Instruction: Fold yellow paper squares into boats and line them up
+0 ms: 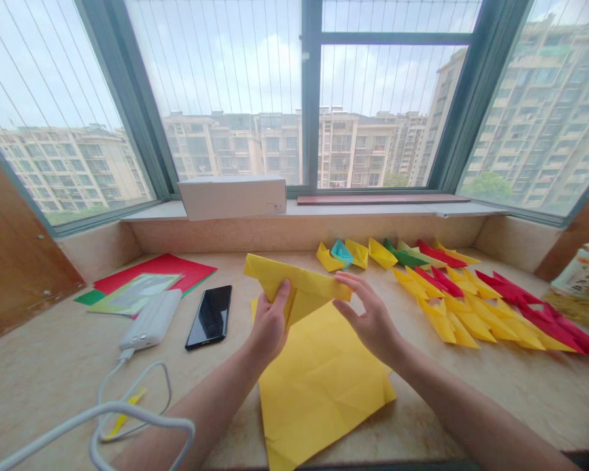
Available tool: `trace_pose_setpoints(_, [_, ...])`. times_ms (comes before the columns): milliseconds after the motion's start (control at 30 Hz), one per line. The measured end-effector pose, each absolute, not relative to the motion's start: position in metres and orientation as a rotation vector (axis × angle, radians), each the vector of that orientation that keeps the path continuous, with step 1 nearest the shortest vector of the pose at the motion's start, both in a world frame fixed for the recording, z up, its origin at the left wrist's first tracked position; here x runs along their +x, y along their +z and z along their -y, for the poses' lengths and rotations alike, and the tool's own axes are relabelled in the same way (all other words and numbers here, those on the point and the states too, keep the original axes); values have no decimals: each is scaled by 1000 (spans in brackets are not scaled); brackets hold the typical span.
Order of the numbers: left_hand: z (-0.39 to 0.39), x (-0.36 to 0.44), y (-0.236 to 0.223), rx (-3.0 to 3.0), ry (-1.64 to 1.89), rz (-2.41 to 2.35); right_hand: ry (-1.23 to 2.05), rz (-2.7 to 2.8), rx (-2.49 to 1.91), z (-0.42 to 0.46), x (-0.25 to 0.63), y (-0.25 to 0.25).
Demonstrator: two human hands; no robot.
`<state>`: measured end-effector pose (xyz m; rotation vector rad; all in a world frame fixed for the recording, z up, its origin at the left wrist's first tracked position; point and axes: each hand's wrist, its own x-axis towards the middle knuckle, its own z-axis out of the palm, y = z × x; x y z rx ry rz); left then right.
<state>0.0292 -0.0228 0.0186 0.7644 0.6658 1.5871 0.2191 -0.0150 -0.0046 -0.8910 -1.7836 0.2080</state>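
A white cable [98, 410] loops closest in, left of the work, likely kept from snagging. The left hand [269, 324] grips a folded yellow paper [311, 299] above a creased yellow sheet [324, 379], thumb pressed down, seemingly holding layers together; the right hand [370, 320], half-curled, lightly pinches its right end. Paper boats [439, 317] sit rightward, apparently grouped out of the way.

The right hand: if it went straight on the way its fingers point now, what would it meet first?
Most likely the folded yellow paper, whose right end lies right at the fingers of the right hand; from this one view, I cannot tell whether they touch it.
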Motion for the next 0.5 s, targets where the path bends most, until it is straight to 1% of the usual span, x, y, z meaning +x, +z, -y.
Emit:
trace_pose_setpoints(133, [18,27,9,900,1658,-639,197,1600,-1028,11,220,-5])
trace_pose_setpoints(233, [17,25,4,1121,1732,-741,239,1490,-1056,12,219,-5])
trace_pose_setpoints(333, [20,24,1,1359,1778,-835,466,1382,-1022,14,215,-4])
trace_pose_setpoints(433, [24,23,-5,1564,1721,-819,796,1323,-943,14,212,-2])
trace_pose_setpoints(500, [26,20,-10,1714,1658,-800,937,1308,-903,15,211,0])
